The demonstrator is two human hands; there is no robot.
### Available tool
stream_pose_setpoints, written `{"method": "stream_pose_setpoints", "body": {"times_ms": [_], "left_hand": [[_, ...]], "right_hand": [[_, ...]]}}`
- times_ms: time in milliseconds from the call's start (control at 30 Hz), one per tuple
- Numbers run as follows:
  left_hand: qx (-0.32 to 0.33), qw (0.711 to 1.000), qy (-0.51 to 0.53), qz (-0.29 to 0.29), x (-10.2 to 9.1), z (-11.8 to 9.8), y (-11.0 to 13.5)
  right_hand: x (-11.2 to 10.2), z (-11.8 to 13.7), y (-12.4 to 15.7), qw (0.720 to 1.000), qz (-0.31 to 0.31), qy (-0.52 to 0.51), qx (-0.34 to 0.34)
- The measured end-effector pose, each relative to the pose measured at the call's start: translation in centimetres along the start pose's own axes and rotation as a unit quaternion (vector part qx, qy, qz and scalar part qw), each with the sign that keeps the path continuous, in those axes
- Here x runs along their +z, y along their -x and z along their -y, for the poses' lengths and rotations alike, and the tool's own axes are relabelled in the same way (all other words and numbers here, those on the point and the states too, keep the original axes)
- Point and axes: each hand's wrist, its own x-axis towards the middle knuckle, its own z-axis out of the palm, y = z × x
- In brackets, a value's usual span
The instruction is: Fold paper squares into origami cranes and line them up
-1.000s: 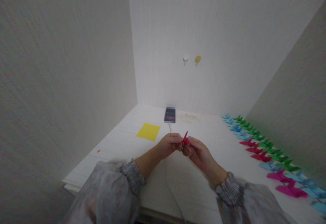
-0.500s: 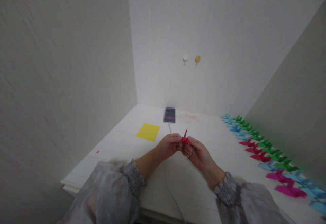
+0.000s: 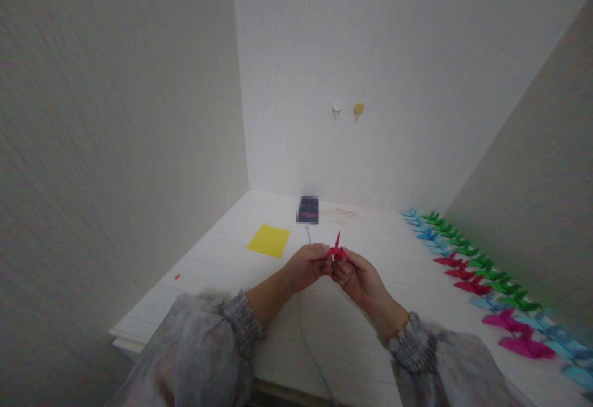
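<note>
A small red folded paper figure (image 3: 337,250) is pinched between both of my hands above the white table (image 3: 222,265). My left hand (image 3: 307,265) grips its left side with closed fingers. Closed on the figure's right side is my right hand (image 3: 357,278). One pointed tip of the red paper sticks up between my fingertips. Both wrists wear grey gathered sleeves.
A yellow paper square (image 3: 269,240) lies on the table to the left. A phone (image 3: 308,210) with a cable (image 3: 309,339) lies behind my hands. Rows of folded paper figures (image 3: 477,277) in blue, green, red and magenta line the right edge. Two wall hooks (image 3: 346,109) hang above.
My hands have barely moved. The red paper's tip has shifted slightly between my fingers as they work on it.
</note>
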Motion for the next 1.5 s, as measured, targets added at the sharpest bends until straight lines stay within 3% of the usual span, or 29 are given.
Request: {"method": "stream_pose_setpoints", "body": {"times_ms": [367,667,1133,1233,1400,1500], "left_hand": [[0.04,0.999,-0.005,0.014,-0.7,0.5,-0.2],[0.039,0.998,-0.014,0.038,-0.2,0.3,0.0],[0.072,0.997,-0.04,0.007,-0.3,0.2,0.0],[0.055,0.995,-0.073,0.035,-0.3,-0.1,0.1],[0.047,0.997,-0.059,-0.002,-0.6,-0.8,0.0],[0.039,0.996,-0.08,0.02,-0.5,-1.1,0.2]], "right_hand": [[-0.3,0.1,-0.2,1.0,0.011,0.003,0.003],[-0.3,0.4,0.0,0.999,0.029,-0.035,0.009],[-0.2,0.7,-0.1,0.996,0.035,-0.087,0.011],[-0.2,0.6,-0.2,0.994,0.047,-0.095,0.009],[-0.5,0.7,-0.3,0.996,0.068,-0.042,0.037],[-0.4,0.5,-0.3,0.995,0.068,0.002,0.073]]}}
